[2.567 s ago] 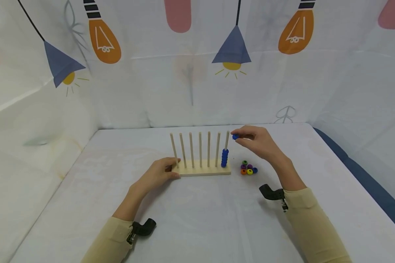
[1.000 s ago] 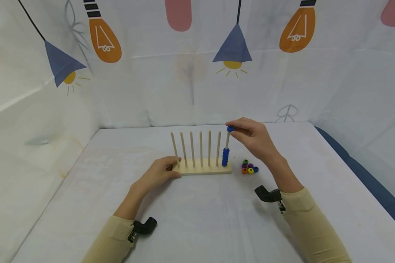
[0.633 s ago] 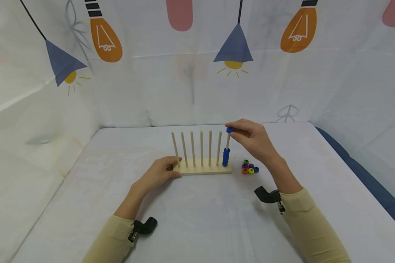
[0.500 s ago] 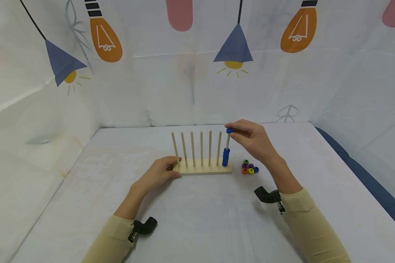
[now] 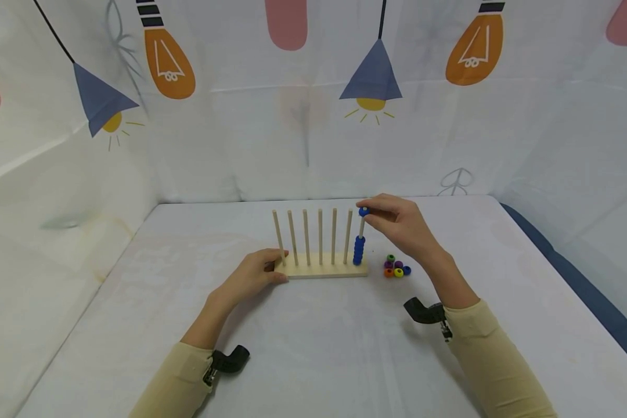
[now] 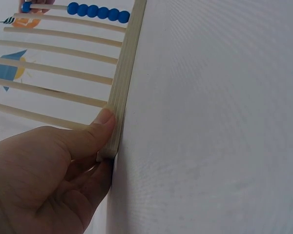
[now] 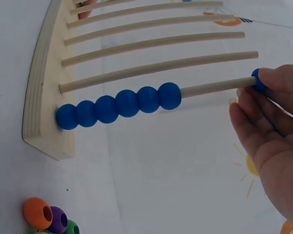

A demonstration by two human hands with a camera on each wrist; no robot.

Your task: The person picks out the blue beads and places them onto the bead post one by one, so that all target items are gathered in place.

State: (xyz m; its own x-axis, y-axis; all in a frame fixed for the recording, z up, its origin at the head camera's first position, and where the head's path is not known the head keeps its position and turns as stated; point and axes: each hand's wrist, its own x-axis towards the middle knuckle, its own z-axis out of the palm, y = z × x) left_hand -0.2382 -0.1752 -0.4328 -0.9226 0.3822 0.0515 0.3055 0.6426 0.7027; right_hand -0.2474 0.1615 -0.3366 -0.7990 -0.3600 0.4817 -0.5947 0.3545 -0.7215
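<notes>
A wooden peg rack (image 5: 321, 270) with several upright pegs stands on the table. My left hand (image 5: 253, 273) grips its left end, and in the left wrist view the thumb (image 6: 101, 122) lies along the base. On the rightmost peg, several blue beads (image 7: 127, 103) are stacked from the base up. At the tip of that same peg my right hand (image 5: 402, 223) pinches another blue bead (image 7: 258, 79), which sits around the peg's end. The other pegs carry no beads.
Right of the rack lies a small pile of loose beads (image 5: 399, 271) in orange, yellow, purple, green and blue. A white cloth covers the table (image 5: 313, 348). Behind it hangs a white curtain (image 5: 240, 145) printed with lamps and bulbs.
My right hand has brought the blue bead left from beside the rightmost peg onto its tip, then slightly down. The left hand keeps its hold on the rack.
</notes>
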